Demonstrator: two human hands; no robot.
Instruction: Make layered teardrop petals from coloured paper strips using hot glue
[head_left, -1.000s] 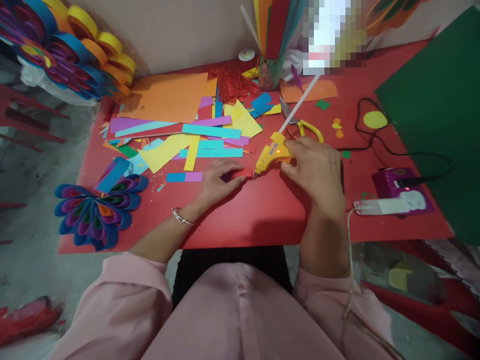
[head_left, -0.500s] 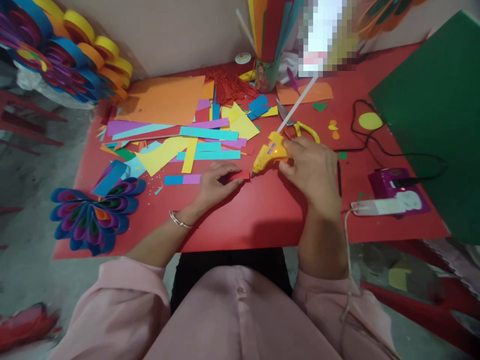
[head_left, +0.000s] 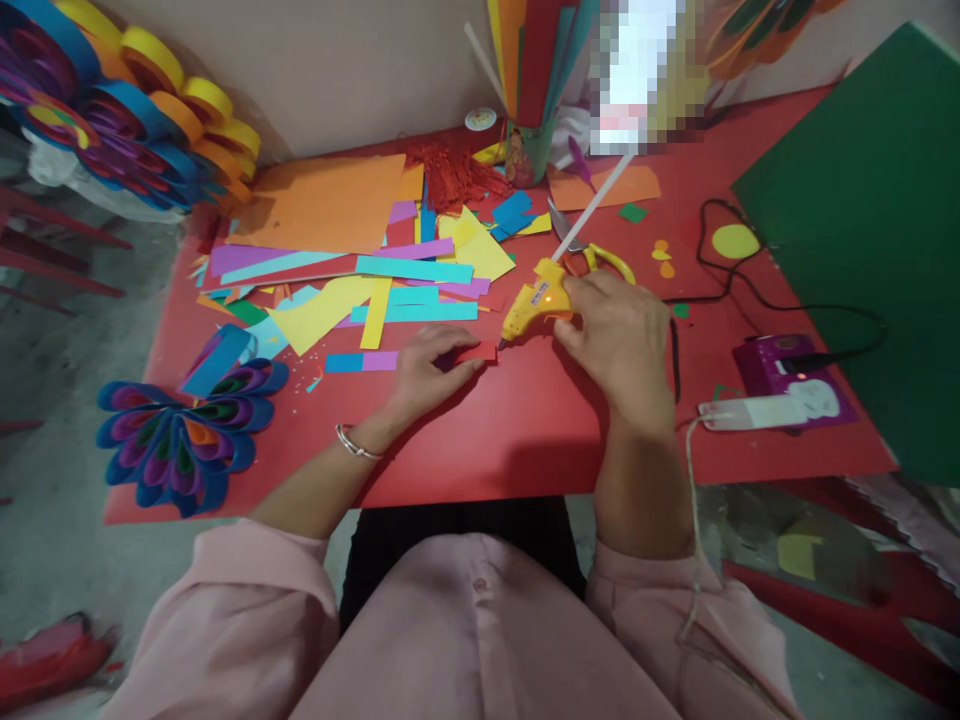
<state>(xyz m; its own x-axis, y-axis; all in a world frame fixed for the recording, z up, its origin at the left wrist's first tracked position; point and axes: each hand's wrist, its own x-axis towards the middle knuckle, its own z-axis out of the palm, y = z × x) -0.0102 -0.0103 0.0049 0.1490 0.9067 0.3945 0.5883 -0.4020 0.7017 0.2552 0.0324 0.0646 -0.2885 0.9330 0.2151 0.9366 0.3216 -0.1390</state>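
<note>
Right hand point(head_left: 616, 335) clamped on glue gun point(head_left: 527, 314): light, stiff, I judge; hold behind nozzle point(head_left: 503, 343). Left hand point(head_left: 426, 368) pinches red paper point(head_left: 487, 352).

Left hand point(head_left: 427, 372) hides part of the strip point(head_left: 381, 361), right hand point(head_left: 619, 345) part of the gun point(head_left: 529, 305). The green sheet point(head_left: 862, 230) is cut off

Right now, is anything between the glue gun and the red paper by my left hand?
Nothing visible: the glue gun in your right hand has its tip right by the end of the red paper. Your left hand lies farther left, not between them.
</note>
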